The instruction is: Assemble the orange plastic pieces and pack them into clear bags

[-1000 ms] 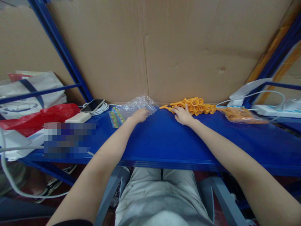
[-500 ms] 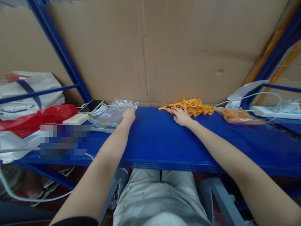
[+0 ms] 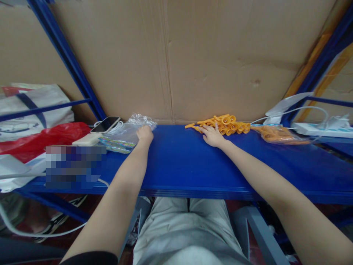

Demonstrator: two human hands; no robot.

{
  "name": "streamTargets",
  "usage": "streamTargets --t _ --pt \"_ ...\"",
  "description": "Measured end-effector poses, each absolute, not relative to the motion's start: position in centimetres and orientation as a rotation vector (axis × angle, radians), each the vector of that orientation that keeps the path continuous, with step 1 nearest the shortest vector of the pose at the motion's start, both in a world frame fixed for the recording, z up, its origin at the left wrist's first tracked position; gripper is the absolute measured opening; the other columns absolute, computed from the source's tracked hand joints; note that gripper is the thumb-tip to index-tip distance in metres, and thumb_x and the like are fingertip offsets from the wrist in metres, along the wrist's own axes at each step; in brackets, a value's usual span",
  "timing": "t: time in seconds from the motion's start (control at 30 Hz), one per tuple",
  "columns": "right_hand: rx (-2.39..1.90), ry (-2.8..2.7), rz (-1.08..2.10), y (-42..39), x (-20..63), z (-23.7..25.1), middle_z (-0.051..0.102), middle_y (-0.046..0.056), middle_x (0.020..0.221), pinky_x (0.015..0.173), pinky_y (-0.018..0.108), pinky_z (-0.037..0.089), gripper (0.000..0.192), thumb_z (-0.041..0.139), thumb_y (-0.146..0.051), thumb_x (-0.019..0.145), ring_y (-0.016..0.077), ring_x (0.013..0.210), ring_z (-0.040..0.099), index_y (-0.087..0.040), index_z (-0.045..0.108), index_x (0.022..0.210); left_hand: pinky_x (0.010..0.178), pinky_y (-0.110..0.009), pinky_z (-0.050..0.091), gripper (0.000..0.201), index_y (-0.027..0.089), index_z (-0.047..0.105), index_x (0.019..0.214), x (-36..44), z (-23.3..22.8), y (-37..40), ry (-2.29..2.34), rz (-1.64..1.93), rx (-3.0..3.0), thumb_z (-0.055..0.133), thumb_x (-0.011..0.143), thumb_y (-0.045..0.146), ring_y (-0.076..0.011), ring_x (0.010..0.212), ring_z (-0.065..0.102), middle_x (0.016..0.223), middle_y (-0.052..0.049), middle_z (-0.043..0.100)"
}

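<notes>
Orange horns [image 3: 234, 125] are lying in a pile at the back of the blue table [image 3: 182, 162], right of centre, and the right hand [image 3: 212, 135] is resting on the pile's left end. Its fingers are standing apart, spreading over the narrow stems without clamping them. The left hand [image 3: 145, 134] is bunching into a fist on the right part of the clear bag [image 3: 128, 129]; its fingers are curling together on the film, their tips hiding from view. That bag is lying flat left of centre, its coloured strip [image 3: 117, 144] running along the near edge.

Cardboard [image 3: 193, 66] is rising behind everything. Just right of the horns, a packet [image 3: 281, 134] is holding more orange pieces, and a power strip [image 3: 321, 129] is lying beyond it. Past the clear bag, a phone [image 3: 105, 125] is leaning on a coiled cable [image 3: 119, 126], with a white block [image 3: 87, 140], a red bag [image 3: 60, 133] and a tote [image 3: 35, 106] sitting farther left. A pixelated patch [image 3: 74, 165] is covering something near the front edge. The right hand is hiding some stems, and the left hand is blocking part of the film.

Two hands are showing, with one phone, one white block, one tote, one red bag and one packet. At least six horn mouths are facing forward; overlap is preventing a full count.
</notes>
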State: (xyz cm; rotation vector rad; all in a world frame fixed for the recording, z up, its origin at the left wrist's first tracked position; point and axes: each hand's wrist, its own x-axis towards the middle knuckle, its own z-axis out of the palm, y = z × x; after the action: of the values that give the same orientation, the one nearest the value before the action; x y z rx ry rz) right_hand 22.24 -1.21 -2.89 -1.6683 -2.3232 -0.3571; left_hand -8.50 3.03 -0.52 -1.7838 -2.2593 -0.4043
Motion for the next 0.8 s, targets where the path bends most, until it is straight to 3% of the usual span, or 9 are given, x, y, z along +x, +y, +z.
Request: streamTargets --t 0.3,0.47,0.63,0.8 --pt "-1.673 -2.32 -0.366 -1.1 22.3 -3.0 0.051 0.014 0.15 0.118 0.066 0.015 0.058 0.036 -0.017 0.093 0.032 0.138 0.046 -0.019 0.046 0.15 0.099 -0.064 0.045 0.036 0.014 0.062 0.116 -9.8 1.7 2.4 -2.151 -1.3 -1.457 0.036 0.091 0.012 -0.0384 0.126 0.054 0.127 -0.018 0.061" --pt "-1.688 -2.324 -0.38 -1.0 22.3 -3.0 0.051 0.014 0.149 0.119 0.063 0.015 0.057 0.035 -0.018 0.093 0.0299 0.139 0.045 -0.02 0.046 0.149 0.106 -0.055 0.043 0.03 0.017 0.055 0.117 -8.8 3.1 2.0 -1.871 -1.491 -1.497 0.036 0.094 0.012 -0.0302 0.132 0.049 0.13 -0.013 0.059" --pt "-1.653 -2.3 -0.374 -0.8 22.4 -3.2 0.055 0.015 0.145 0.118 0.063 0.016 0.051 0.037 -0.017 0.092 0.0306 0.134 0.049 -0.018 0.052 0.141 0.109 -0.051 0.039 0.031 0.02 0.057 0.116 -5.6 3.2 0.8 -1.479 -1.255 -1.979 0.04 0.091 0.012 -0.0298 0.133 0.047 0.132 -0.01 0.059" --pt "-1.643 -2.242 -0.371 -0.6 22.2 -3.3 0.063 0.019 0.13 0.115 0.069 0.016 0.04 0.043 -0.022 0.091 0.0355 0.125 0.054 -0.015 0.056 0.128 0.106 -0.044 0.044 0.021 0.018 0.066 0.088 -3.0 1.6 0.6 -1.116 -0.842 -2.554 0.049 0.078 0.011 -0.0258 0.12 0.057 0.118 -0.01 0.067"
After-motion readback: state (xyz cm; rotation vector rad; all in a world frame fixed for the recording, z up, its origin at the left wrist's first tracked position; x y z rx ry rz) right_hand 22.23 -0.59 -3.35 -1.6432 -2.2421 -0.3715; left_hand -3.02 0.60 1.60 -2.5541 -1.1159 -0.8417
